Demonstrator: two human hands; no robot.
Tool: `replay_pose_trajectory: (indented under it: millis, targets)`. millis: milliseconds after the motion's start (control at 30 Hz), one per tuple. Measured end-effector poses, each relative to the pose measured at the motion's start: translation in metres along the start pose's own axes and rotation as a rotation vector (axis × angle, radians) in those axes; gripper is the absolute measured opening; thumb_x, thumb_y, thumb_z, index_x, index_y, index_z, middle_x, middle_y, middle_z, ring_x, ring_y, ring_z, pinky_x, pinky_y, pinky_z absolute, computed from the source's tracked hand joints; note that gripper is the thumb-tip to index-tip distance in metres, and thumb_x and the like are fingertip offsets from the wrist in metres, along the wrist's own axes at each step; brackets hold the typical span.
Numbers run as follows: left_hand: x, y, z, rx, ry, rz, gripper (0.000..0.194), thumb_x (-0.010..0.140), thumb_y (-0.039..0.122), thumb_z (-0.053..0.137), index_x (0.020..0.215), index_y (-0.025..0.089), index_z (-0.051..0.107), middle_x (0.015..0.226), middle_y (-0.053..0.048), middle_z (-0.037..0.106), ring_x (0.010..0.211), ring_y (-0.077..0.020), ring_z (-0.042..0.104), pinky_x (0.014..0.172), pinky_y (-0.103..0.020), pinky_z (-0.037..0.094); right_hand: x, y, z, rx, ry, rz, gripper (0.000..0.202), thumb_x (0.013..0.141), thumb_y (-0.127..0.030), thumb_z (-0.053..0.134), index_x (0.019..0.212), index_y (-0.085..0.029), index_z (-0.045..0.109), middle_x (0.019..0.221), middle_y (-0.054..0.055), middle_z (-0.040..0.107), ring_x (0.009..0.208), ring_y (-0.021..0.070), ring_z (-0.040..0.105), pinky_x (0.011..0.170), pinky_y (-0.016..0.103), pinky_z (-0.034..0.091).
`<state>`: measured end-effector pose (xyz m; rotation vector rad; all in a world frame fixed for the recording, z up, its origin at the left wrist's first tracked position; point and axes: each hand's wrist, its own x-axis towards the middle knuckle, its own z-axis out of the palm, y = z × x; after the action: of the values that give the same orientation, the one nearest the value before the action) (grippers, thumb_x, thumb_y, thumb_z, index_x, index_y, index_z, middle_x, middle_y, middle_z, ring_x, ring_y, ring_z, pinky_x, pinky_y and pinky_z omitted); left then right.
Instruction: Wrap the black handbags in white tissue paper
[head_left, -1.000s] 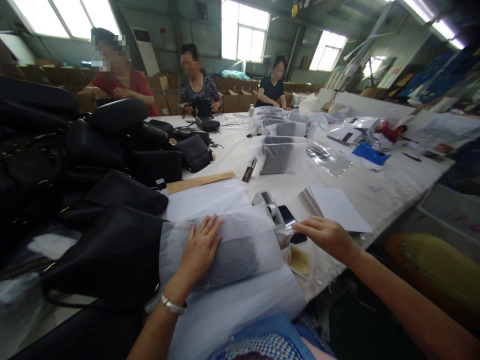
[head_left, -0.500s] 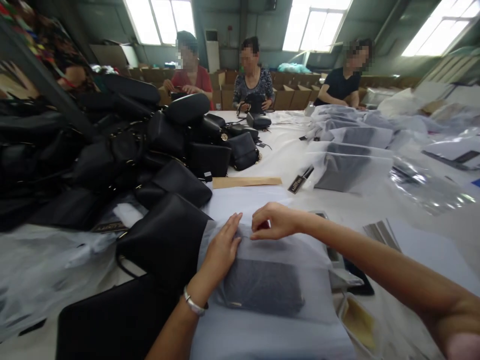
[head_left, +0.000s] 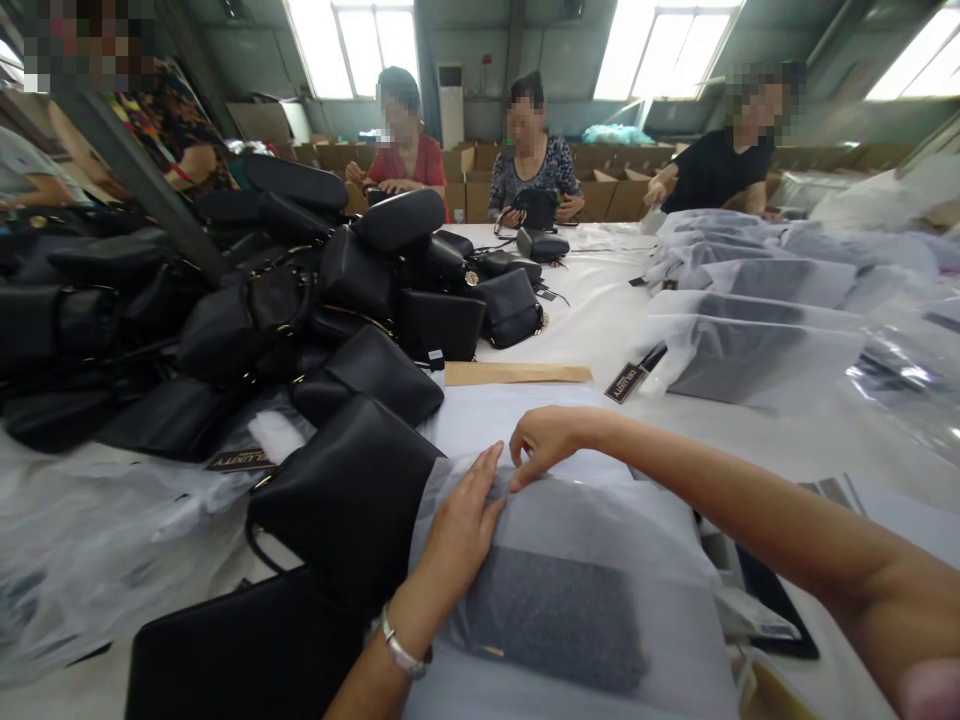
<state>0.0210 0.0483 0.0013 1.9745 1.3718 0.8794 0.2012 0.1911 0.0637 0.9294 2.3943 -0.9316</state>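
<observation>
A translucent white sleeve (head_left: 667, 540) lies in front of me, with a dark flat item (head_left: 559, 610) showing through it. My left hand (head_left: 461, 520) rests flat on the sleeve's upper left part, fingers extended, a silver bangle on the wrist. Close by, my right hand (head_left: 541, 445) has its fingers curled down at the sleeve's upper edge; what is between the fingertips is too small to make out. White sheets (head_left: 517, 415) and a tan strip (head_left: 517, 373) lie just beyond. Left of my left hand is a black bag (head_left: 341, 495).
Black bags (head_left: 356, 275) are heaped at the left. Wrapped bags (head_left: 757, 360) lie in a row at the right, near a black tag (head_left: 626, 382). Several people are around the far side of the table. A slanted metal post (head_left: 146, 180) stands at the left.
The view has shifted, so most things appear further right or left of before. My right hand has moved down and closer to my left hand, its fingertips now touching the sleeve.
</observation>
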Motion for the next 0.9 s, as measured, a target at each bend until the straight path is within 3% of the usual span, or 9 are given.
replay_pose_trajectory:
  millis: [100,200,300,367,467,600,767,833,900]
  targets:
    - [-0.001,0.0,-0.001,0.003,-0.008,-0.014,0.066,0.09,0.011,0.049,0.152,0.025,0.029,0.153,-0.007,0.043,0.136,-0.0215,0.047,0.112,-0.042,0.043,0.005,0.024,0.013,0.312,-0.162,0.03,0.065,0.07,-0.077,0.059,0.092,-0.017,0.073,0.064,-0.001,0.062,0.057,0.0117,0.055,0.057,0.024,0.044]
    - [-0.002,0.001,-0.001,0.017,-0.002,-0.01,0.064,0.091,0.011,0.049,0.151,0.025,0.031,0.152,-0.007,0.044,0.134,-0.021,0.049,0.111,-0.041,0.044,0.003,0.044,0.03,0.338,-0.07,0.059,0.053,0.079,-0.067,0.057,0.089,-0.016,0.072,0.065,-0.001,0.062,0.056,0.0112,0.056,0.057,0.023,0.046]
    - [-0.003,0.001,-0.001,0.022,0.011,-0.003,0.063,0.091,0.012,0.049,0.15,0.024,0.032,0.152,-0.008,0.044,0.133,-0.0211,0.05,0.11,-0.041,0.044,-0.008,0.049,0.039,0.243,0.079,0.12,0.032,0.076,-0.047,0.067,0.083,-0.016,0.073,0.069,0.002,0.068,0.063,0.016,0.062,0.062,0.027,0.049]
    - [-0.002,0.0,0.0,0.011,0.015,0.001,0.063,0.09,0.011,0.05,0.149,0.023,0.034,0.152,-0.008,0.045,0.132,-0.0213,0.051,0.109,-0.041,0.045,-0.021,0.041,0.042,0.181,0.243,0.159,0.027,0.079,-0.039,0.066,0.091,-0.016,0.074,0.086,0.008,0.073,0.078,0.0218,0.066,0.074,0.033,0.05]
    - [-0.002,-0.001,0.001,0.003,0.023,0.02,0.061,0.09,0.012,0.05,0.148,0.024,0.037,0.15,-0.009,0.047,0.132,-0.0216,0.051,0.109,-0.042,0.045,-0.041,0.014,0.05,0.113,0.489,0.114,0.038,0.092,-0.043,0.05,0.115,-0.02,0.069,0.112,0.01,0.072,0.101,0.0247,0.066,0.09,0.036,0.047]
    - [-0.001,-0.003,0.0,0.008,0.019,0.033,0.06,0.089,0.013,0.051,0.147,0.022,0.038,0.15,-0.01,0.047,0.133,-0.0226,0.05,0.11,-0.045,0.044,-0.055,-0.023,0.073,0.017,0.544,0.01,0.055,0.092,-0.054,0.049,0.128,-0.016,0.063,0.122,0.014,0.069,0.11,0.0293,0.065,0.094,0.036,0.048]
    - [0.001,0.003,-0.008,0.026,0.006,0.047,0.058,0.088,0.014,0.052,0.145,0.022,0.042,0.147,-0.011,0.051,0.132,-0.0227,0.051,0.109,-0.046,0.045,-0.057,-0.032,0.079,0.029,0.507,0.034,0.05,0.094,-0.05,0.049,0.127,-0.015,0.063,0.121,0.015,0.069,0.109,0.0301,0.066,0.095,0.04,0.049]
    - [-0.002,0.009,-0.012,0.085,0.023,0.096,0.054,0.09,0.014,0.049,0.144,0.022,0.044,0.147,-0.009,0.051,0.134,-0.0214,0.049,0.111,-0.044,0.043,-0.061,-0.034,0.081,0.025,0.614,0.029,0.045,0.094,-0.046,0.051,0.126,-0.017,0.063,0.123,0.014,0.068,0.112,0.0288,0.064,0.097,0.04,0.048]
    - [-0.007,0.017,-0.011,0.2,0.035,0.177,0.049,0.095,0.016,0.043,0.143,0.023,0.045,0.148,-0.007,0.05,0.14,-0.0204,0.042,0.114,-0.045,0.038,-0.07,-0.042,0.092,-0.004,0.829,0.039,0.043,0.094,-0.041,0.053,0.129,-0.017,0.061,0.129,0.015,0.064,0.119,0.028,0.06,0.102,0.043,0.046]
